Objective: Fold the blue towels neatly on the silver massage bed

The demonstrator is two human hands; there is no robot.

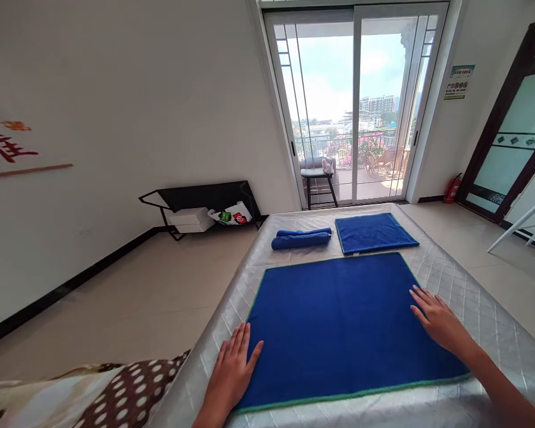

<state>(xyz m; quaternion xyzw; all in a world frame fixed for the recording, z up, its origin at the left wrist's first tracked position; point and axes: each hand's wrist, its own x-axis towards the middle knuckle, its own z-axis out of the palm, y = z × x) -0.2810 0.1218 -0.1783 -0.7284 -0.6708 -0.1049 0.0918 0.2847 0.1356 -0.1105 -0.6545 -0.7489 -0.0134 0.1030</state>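
A blue towel [339, 327] with a green edge lies spread flat on a silvery quilted mattress [463, 297]. My left hand [234, 368] rests flat at its left edge, fingers stretched out and thumb on the cloth. Over its right edge lies my right hand [437, 315], palm down with the fingers spread. Neither hand grips anything. Beyond the spread towel, a folded blue towel [374, 232] lies at the right. To its left are rolled blue towels [301, 238].
Brown polka-dot bedding [136, 392] lies at the lower left. Against the wall stands a low black rack [205, 196] with a white box [189, 220]. A stool [318, 175] stands by the sliding glass door [356, 107]. White chair legs [521, 223] show at the right, near a fire extinguisher [453, 189].
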